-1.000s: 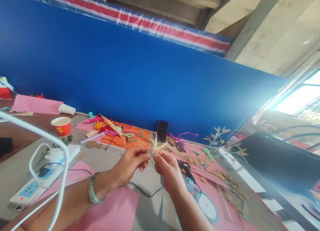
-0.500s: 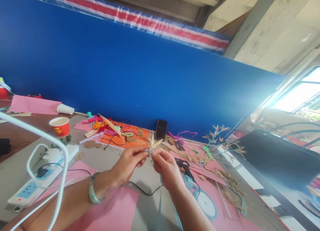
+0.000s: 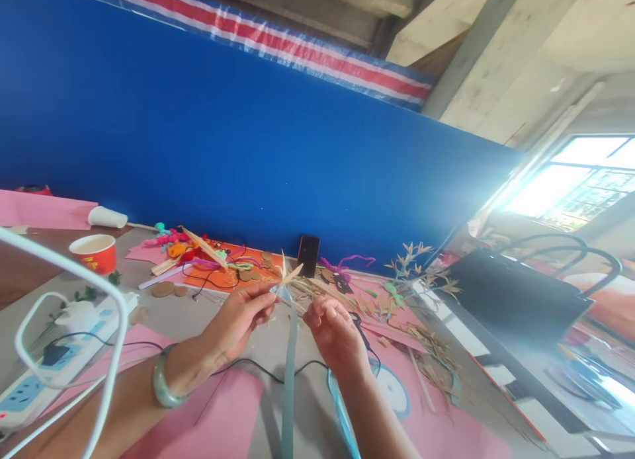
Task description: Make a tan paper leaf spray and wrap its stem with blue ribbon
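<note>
My left hand (image 3: 243,313) is closed, thumb and forefinger pinching the base of a dried, straw-coloured leaf flower (image 3: 291,272). A flat light-blue ribbon (image 3: 288,386) starts at that base and hangs straight down past the lower edge of the view. Just to the right, my right hand (image 3: 337,333) has its fingers curled in, apart from the ribbon. A thin pale stem appears to run from the flower base into these fingers, though its end is hidden. Beyond my right wrist lies a white spool disc (image 3: 394,389) with a blue rim, partly covered by the forearm.
A black glue gun (image 3: 364,330) lies behind my right hand. A phone (image 3: 308,255) leans on the blue partition (image 3: 248,148). Dried sprigs (image 3: 417,267) are at right. At left are a power strip (image 3: 59,360), a red paper cup (image 3: 94,254) and a white cable (image 3: 122,327) looping close by.
My right hand has moved away from the flower base, where both hands met. The ribbon now hangs free and shows its flat side. The view has shifted slightly to the right.
</note>
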{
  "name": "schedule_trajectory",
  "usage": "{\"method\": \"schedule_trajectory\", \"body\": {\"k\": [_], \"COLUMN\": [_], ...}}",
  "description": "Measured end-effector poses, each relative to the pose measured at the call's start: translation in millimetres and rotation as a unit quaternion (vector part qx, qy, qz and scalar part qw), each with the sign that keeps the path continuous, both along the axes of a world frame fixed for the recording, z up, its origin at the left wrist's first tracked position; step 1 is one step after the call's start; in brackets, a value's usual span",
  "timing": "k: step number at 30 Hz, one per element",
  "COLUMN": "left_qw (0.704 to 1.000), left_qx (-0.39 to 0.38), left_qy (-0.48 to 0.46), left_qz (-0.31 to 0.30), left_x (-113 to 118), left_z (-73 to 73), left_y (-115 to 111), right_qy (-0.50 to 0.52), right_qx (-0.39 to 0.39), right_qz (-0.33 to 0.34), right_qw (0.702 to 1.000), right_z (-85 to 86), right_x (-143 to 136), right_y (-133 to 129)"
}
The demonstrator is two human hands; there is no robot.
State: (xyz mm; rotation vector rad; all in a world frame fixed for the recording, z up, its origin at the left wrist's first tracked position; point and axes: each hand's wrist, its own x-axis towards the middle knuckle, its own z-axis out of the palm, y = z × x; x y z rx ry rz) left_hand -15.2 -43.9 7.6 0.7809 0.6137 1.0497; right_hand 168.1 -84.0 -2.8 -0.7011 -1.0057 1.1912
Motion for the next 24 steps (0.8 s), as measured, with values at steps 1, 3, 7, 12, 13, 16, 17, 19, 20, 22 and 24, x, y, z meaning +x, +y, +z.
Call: {"method": "schedule_trajectory", "body": {"k": [1,3,7,12,13,16,17,19,20,22,24], "left_qw": [1.0,1.0,1.0,0.999,0.999,0.999,0.999,0.999,0.999,0.999,0.999], "left_qx": [-0.002,-0.003,0.004,0.015,0.02,0.029,0.031,0.029,0.028,0.023,0.016], "left_qy": [-0.001,0.001,0.014,0.028,0.028,0.028,0.029,0.032,0.033,0.037,0.042], "left_qz": [-0.003,-0.008,-0.008,0.011,0.014,0.021,0.022,0.021,0.022,0.023,0.023], "left_x": [-0.1,-0.8,-2.5,-1.4,-0.9,0.7,1.1,1.8,2.0,2.0,1.5], "left_z": [-1.2,-2.6,-1.6,-2.5,-3.5,-7.2,-8.2,-9.7,-10.1,-10.1,-9.3], "left_y": [0.3,0.6,1.2,4.2,5.0,7.1,7.8,8.8,9.2,9.6,9.5], "right_qy": [0.002,0.015,-0.007,-0.48,-0.57,-0.676,-0.693,-0.721,-0.727,-0.739,-0.753], "right_qx": [-0.006,-0.02,-0.008,-0.022,-0.027,-0.051,-0.057,-0.06,-0.062,-0.073,-0.096], "right_qz": [-0.001,-0.007,-0.036,-0.167,-0.193,-0.236,-0.251,-0.282,-0.29,-0.296,-0.297], "right_qw": [1.0,1.0,0.999,0.861,0.798,0.696,0.673,0.63,0.619,0.601,0.579], "right_z": [2.5,10.0,24.7,19.2,16.3,9.4,8.0,5.9,4.9,2.6,0.0], "right_x": [1.7,8.0,35.4,80.6,88.9,111.6,118.5,130.1,134.5,139.8,141.5], "right_y": [-0.6,-1.9,-5.0,-6.2,-6.2,-7.0,-7.5,-8.9,-9.6,-10.8,-11.6]}}
